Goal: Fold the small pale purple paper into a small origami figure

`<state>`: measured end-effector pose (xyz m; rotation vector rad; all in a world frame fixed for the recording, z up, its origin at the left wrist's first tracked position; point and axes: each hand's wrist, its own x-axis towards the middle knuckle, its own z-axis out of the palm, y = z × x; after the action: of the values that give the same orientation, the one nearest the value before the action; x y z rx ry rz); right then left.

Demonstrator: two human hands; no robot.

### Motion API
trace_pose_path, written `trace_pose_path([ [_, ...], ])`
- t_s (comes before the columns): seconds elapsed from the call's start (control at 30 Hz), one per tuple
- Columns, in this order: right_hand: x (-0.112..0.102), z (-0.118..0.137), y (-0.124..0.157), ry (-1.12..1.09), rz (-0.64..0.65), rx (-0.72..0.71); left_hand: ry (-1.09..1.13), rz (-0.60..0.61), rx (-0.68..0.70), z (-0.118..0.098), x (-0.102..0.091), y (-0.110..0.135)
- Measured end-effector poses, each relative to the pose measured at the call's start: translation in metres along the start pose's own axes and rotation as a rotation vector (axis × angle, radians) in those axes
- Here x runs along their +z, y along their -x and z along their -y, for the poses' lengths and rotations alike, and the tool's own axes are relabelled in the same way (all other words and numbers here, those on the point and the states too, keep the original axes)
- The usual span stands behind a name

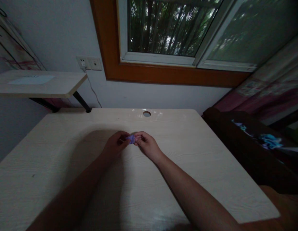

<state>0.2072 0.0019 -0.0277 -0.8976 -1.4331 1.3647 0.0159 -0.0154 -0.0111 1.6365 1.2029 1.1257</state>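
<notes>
Between my two hands is a small purple piece [131, 139], which looks like folded paper; its exact kind is too small to make out. My left hand [116, 142] pinches its left side with thumb and fingers. On the right side, my right hand [147, 143] pinches it too, and the fingers hide part of it. Both hands are close together, just over the light wood-grain table [187, 150] near its far half.
A round cable hole [146, 114] lies near the table's back edge. A raised shelf [43, 86] on black legs stands at the back left, with a pale sheet [32, 80] on it. Crumpled blue pieces [270, 141] lie on dark furniture at right.
</notes>
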Motion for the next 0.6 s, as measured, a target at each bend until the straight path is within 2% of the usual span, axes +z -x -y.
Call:
trace_pose_path([
  [0.1, 0.000, 0.003, 0.002, 0.056, 0.037, -0.051, -0.082, 0.024, -0.006, 0.001, 0.000, 0.000],
  [0.27, 0.003, 0.008, 0.006, 0.262, -0.019, -0.106, -0.282, -0.107, 0.076, 0.000, 0.001, 0.001],
  [0.4, 0.007, 0.014, 0.008, 0.396, -0.034, -0.237, -0.387, -0.153, 0.116, 0.002, 0.003, 0.003],
  [0.6, 0.010, 0.020, 0.010, 0.443, -0.012, -0.292, -0.497, -0.165, 0.154, 0.001, 0.007, 0.005],
])
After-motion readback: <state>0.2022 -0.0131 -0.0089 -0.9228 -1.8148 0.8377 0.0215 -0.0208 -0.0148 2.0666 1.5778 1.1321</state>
